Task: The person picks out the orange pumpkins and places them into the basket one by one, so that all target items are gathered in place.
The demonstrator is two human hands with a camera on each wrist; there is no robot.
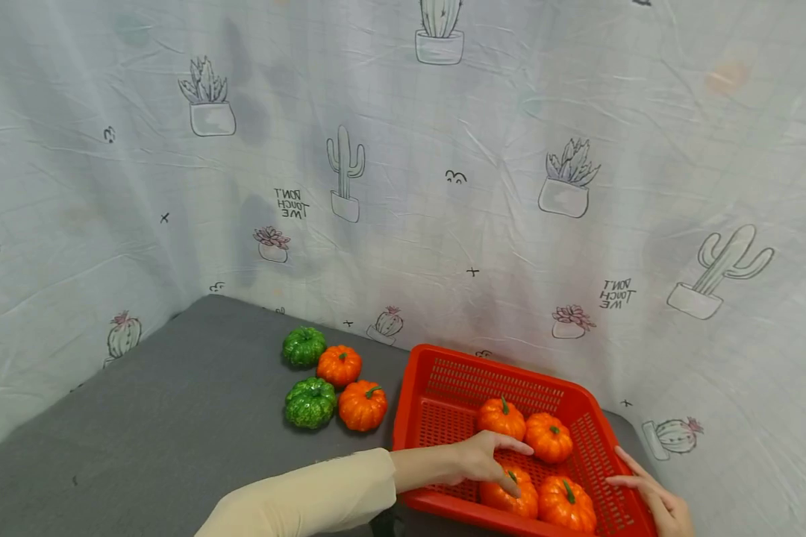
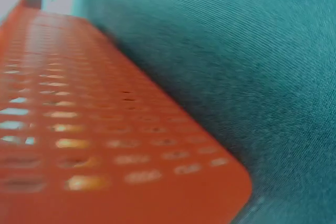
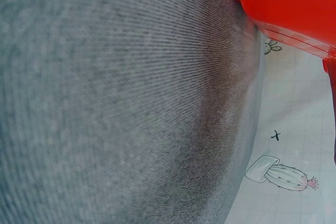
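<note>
A red plastic basket (image 1: 436,403) with slotted walls stands on the grey surface at the right of the head view. Inside it are several orange pumpkins, among them a front-left pumpkin (image 1: 527,503) and a front-right pumpkin (image 1: 567,507). My left hand (image 1: 483,456) reaches over the basket with thumb and fingers spread apart; its thumb overlaps the front-left pumpkin, and contact cannot be made out. At the right rim, my right hand (image 1: 661,500) holds the basket, one digit over the edge and another along the outside. Neither wrist view shows a hand's fingers clearly.
Left of the basket sit two green pumpkins (image 1: 310,403) and two orange pumpkins (image 1: 363,406) in a cluster. A pale curtain (image 1: 403,186) printed with cacti hangs behind the grey surface (image 1: 175,418). The basket's slotted wall (image 2: 105,129) fills the left wrist view's left side.
</note>
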